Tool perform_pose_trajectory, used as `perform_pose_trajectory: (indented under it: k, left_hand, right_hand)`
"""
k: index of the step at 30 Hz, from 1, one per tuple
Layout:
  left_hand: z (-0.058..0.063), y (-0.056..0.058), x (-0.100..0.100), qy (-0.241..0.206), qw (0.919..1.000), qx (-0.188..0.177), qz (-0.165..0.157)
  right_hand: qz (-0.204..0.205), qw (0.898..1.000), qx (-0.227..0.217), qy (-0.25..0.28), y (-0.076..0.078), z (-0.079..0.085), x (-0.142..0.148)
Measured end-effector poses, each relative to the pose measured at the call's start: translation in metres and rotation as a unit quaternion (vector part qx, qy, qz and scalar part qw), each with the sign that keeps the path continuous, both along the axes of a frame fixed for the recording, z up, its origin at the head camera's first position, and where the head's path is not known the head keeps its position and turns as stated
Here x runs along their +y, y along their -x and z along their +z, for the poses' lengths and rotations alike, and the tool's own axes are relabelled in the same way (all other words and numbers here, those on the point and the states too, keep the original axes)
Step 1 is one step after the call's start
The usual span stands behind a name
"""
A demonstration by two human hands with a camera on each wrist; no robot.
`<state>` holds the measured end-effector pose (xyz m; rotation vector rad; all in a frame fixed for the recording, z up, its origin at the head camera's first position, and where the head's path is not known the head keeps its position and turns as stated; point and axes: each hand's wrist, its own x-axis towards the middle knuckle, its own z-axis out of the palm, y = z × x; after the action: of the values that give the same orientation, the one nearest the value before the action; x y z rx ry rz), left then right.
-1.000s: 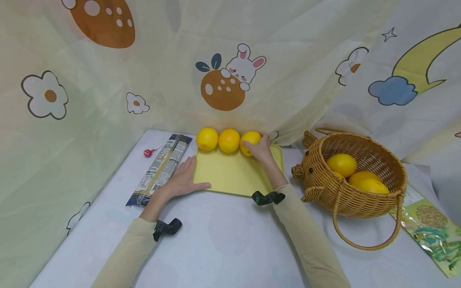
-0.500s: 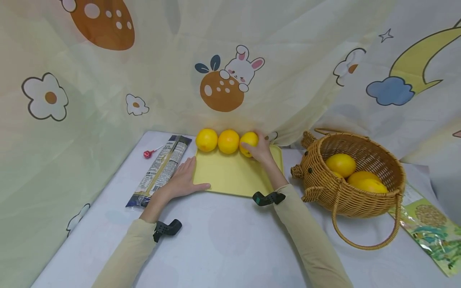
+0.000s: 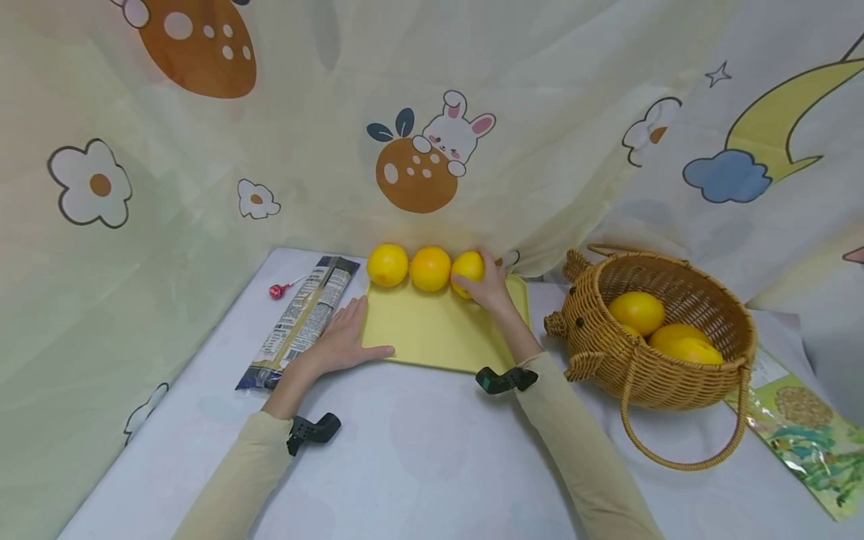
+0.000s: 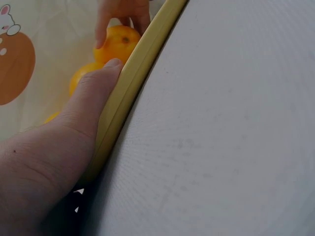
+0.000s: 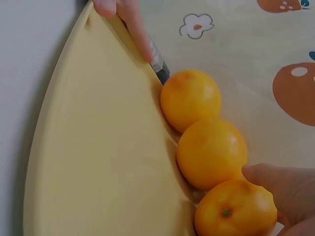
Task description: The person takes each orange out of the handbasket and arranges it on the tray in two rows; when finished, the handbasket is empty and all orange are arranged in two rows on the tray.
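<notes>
Three oranges stand in a row along the far edge of a yellow tray (image 3: 432, 330): a left orange (image 3: 388, 265), a middle orange (image 3: 430, 268) and a right orange (image 3: 468, 268). My right hand (image 3: 493, 289) grips the right orange, thumb on its near side and fingers around its far right side. In the right wrist view, the thumb (image 5: 266, 178) lies over the right orange (image 5: 236, 209), close by the middle orange (image 5: 211, 155). My left hand (image 3: 344, 341) rests at the tray's near left corner, fingers straight along the left edge and thumb (image 4: 98, 91) on the front rim.
A long printed food packet (image 3: 297, 326) lies left of the tray, beside a red lollipop (image 3: 277, 290). At right stands a pig-shaped wicker basket (image 3: 658, 386) holding several yellow fruits (image 3: 637, 313). A green flat packet (image 3: 803, 420) lies past it. A patterned cloth hangs behind.
My right hand has shifted slightly around the right orange and covers more of it; that orange sits slightly closer to the middle one. My left hand stays in place.
</notes>
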<state>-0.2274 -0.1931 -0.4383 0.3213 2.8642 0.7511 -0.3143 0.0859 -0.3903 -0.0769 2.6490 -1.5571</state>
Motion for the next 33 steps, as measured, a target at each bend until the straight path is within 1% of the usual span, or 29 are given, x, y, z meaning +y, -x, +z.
perform_pose_trajectory:
  k: [5,10,16,23,28,33]
  left_hand:
    - [-0.0032,-0.0005,0.0009,0.004,1.0,0.003,-0.005]
    - [-0.0042,-0.0017,0.0017,0.004,1.0,0.003,-0.004]
    - [-0.0021,-0.0024,0.0016,0.005,1.0,-0.003,-0.003]
    - [0.0,-0.0016,0.0005,0.009,1.0,0.002,0.001]
    - [0.0009,-0.0016,0.0006,0.006,1.0,0.003,0.002]
    - [0.0022,-0.0028,0.0014,0.002,1.0,0.002,0.001]
  right_hand:
    - [-0.001,1.0,-0.008,-0.016,-0.002,-0.0025,0.0024]
    - [0.003,1.0,-0.004,-0.023,-0.0027,-0.0052,0.0041]
    - [0.012,1.0,0.009,-0.02,-0.0015,-0.0089,0.0041]
    - [0.029,0.999,0.033,-0.016,0.003,-0.0092,0.001]
    - [0.03,0.998,0.039,-0.03,0.0037,-0.0071,0.0007]
    - [0.034,0.998,0.042,-0.024,0.0053,-0.0093,0.0025]
